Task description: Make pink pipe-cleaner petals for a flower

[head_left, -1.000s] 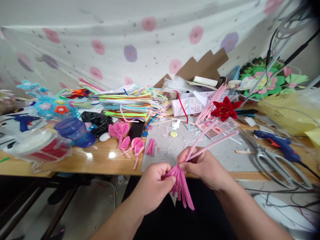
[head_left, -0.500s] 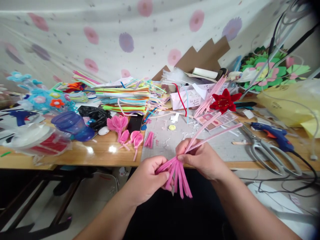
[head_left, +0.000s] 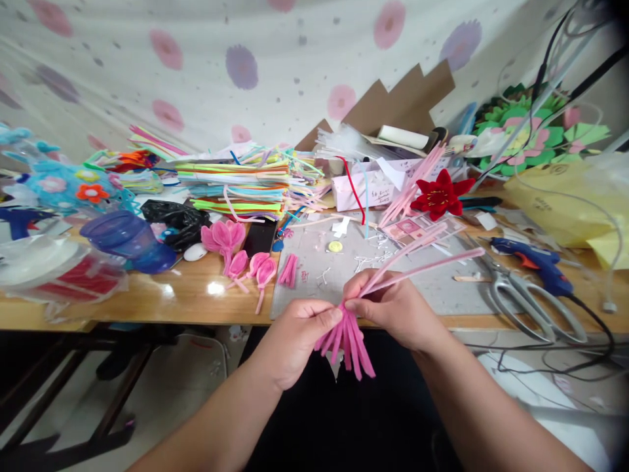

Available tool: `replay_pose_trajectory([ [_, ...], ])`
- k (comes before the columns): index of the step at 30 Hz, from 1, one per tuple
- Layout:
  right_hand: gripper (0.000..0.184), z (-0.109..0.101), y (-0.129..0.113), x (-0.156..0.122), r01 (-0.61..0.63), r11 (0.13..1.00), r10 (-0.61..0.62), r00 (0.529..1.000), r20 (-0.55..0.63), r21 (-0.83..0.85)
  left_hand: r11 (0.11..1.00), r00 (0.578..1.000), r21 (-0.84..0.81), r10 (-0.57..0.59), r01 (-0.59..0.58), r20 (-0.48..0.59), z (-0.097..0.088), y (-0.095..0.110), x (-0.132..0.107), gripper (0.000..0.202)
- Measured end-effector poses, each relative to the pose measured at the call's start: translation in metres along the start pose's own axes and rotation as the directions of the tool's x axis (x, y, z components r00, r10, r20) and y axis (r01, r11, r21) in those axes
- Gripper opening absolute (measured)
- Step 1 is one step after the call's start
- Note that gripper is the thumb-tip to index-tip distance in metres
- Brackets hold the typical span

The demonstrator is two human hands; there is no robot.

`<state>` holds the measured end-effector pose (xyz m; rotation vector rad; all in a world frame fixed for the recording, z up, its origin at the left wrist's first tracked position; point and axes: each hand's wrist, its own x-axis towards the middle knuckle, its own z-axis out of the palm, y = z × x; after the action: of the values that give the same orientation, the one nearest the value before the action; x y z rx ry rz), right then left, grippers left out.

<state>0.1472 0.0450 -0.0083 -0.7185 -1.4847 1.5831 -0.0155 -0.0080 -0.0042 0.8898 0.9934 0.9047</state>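
A bunch of pink pipe cleaners [head_left: 352, 344] is held in front of me, just over the table's front edge. My right hand [head_left: 393, 305] pinches it near the middle, and two lighter pink stems stick out past it to the upper right. Thumb and fingers of my left hand [head_left: 307, 331] close on the bunch at the same gathered spot, with the strands fanning downward below. On the table to the left lie pink pipe-cleaner petals [head_left: 263, 269], a pink flower [head_left: 223, 240] and a small pink bundle [head_left: 288, 271].
A grey mat [head_left: 309, 298] covers the table's middle, with a yellow disc [head_left: 335, 246] on it. Scissors [head_left: 528, 298] and a blue glue gun [head_left: 535, 262] lie at right. A red flower [head_left: 442, 195] and stacked pipe cleaners [head_left: 236, 187] stand behind; a blue-purple vase [head_left: 132, 239] lies left.
My left hand has moved up along the strands, its thumb now close to my right fingertips. The strands it held apart now hang with the others. The view has shifted slightly.
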Motion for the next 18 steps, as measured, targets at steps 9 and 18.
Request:
replay_pose_trajectory([
  [9,0.016,-0.001,0.005,-0.002,-0.048,0.999,0.048,0.998,-0.037,-0.014,0.956,0.996,-0.293,-0.037,0.011,-0.085,0.019,-0.009,0.007,0.024],
  [18,0.013,-0.004,0.000,-0.002,-0.026,0.994,0.026,1.000,0.002,-0.102,0.988,0.997,-0.138,-0.075,0.074,-0.002,0.010,-0.008,0.004,0.020],
])
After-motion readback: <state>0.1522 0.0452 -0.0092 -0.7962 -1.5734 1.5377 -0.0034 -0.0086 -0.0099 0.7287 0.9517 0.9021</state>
